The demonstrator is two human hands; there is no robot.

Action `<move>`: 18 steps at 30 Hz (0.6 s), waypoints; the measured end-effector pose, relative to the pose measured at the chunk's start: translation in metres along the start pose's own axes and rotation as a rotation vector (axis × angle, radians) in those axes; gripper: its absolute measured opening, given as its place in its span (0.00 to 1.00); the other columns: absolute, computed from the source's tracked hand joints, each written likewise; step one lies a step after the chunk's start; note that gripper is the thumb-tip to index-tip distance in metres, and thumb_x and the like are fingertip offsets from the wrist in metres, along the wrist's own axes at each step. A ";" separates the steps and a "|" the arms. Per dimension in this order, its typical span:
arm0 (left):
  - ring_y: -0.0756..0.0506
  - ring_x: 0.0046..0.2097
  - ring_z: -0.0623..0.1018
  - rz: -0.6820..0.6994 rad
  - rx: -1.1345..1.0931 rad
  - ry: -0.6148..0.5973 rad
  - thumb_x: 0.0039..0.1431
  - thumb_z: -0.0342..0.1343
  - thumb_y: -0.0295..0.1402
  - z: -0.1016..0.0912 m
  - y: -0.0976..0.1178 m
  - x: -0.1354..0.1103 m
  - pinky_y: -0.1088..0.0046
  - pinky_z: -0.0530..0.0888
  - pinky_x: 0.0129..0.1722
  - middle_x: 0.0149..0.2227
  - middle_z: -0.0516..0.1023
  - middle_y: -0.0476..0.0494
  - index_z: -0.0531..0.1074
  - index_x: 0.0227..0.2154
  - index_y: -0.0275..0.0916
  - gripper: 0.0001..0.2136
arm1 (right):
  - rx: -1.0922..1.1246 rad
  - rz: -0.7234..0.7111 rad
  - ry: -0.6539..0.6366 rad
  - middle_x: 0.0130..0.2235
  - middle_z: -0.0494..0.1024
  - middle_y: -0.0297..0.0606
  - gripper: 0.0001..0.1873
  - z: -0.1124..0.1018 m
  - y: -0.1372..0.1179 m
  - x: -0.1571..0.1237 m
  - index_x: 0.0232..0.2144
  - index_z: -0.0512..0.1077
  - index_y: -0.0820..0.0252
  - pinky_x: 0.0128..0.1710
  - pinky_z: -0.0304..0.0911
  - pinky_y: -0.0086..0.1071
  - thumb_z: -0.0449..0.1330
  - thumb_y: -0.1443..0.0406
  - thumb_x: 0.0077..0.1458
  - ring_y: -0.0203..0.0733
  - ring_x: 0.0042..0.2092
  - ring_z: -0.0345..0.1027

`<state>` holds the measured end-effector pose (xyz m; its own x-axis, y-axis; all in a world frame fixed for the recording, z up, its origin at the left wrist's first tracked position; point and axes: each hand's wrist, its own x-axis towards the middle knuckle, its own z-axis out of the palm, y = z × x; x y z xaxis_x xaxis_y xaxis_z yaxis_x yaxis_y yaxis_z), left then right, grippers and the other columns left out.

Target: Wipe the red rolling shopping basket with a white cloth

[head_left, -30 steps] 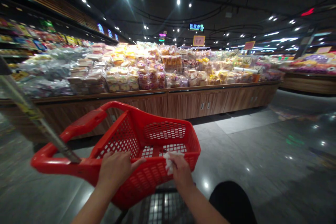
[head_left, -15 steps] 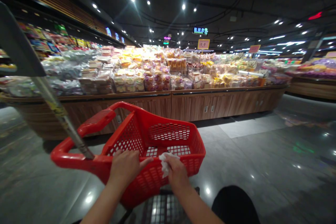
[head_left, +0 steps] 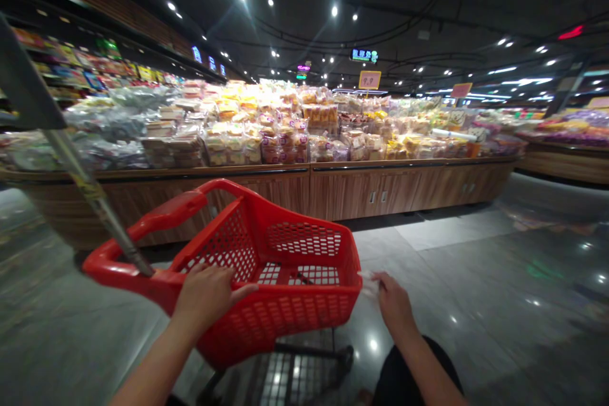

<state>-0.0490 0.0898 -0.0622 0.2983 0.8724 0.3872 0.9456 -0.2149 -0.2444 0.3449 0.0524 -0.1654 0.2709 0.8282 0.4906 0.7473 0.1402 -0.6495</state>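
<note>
A red plastic shopping cart (head_left: 295, 311) stands side-on in front of me. My left hand (head_left: 205, 295) grips its near rim, fingers over the edge into the basket and thumb lying along the top. Pinched in my right hand (head_left: 396, 304) is a thin white tissue (head_left: 369, 284), smeared by motion. The tissue is at the basket's right corner; whether it touches the rim I cannot tell. A small dark item (head_left: 302, 278) lies on the basket floor, too small to name.
Behind the cart runs a wood-panelled display counter (head_left: 361, 193) heaped with packaged food (head_left: 285, 130). A metal pole (head_left: 98, 200) rises from the cart's handle end at left. Grey tiled floor (head_left: 476, 279) extends to the right. My dark-clad knee (head_left: 440, 355) is close below.
My right hand with the tissue has moved right along the near rim to the basket's end corner. The cart and my left hand have shifted slightly left.
</note>
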 end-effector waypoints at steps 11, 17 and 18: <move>0.43 0.45 0.73 0.167 -0.416 -0.020 0.59 0.45 0.47 -0.004 0.115 0.007 0.61 0.61 0.51 0.41 0.76 0.42 0.71 0.37 0.40 0.17 | 0.401 -0.114 -0.073 0.43 0.78 0.40 0.13 0.048 -0.020 -0.029 0.39 0.76 0.57 0.48 0.66 0.38 0.52 0.67 0.56 0.44 0.45 0.72; 0.41 0.36 0.76 0.093 -0.378 -0.148 0.61 0.39 0.49 0.021 0.176 0.006 0.62 0.65 0.42 0.30 0.78 0.40 0.73 0.28 0.37 0.24 | 0.512 -0.182 -0.215 0.41 0.79 0.37 0.12 0.044 -0.026 -0.040 0.38 0.76 0.54 0.46 0.67 0.34 0.54 0.67 0.56 0.42 0.43 0.73; 0.41 0.36 0.76 0.099 -0.367 -0.158 0.61 0.38 0.49 0.023 0.175 0.003 0.62 0.66 0.41 0.29 0.78 0.39 0.74 0.27 0.37 0.25 | 0.502 -0.206 -0.231 0.40 0.79 0.36 0.12 0.042 -0.025 -0.035 0.38 0.76 0.54 0.45 0.67 0.33 0.54 0.68 0.55 0.41 0.43 0.73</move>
<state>0.1141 0.0652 -0.1238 0.3932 0.8903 0.2295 0.9056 -0.4182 0.0707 0.2911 0.0426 -0.1908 -0.0302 0.8454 0.5333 0.3766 0.5038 -0.7774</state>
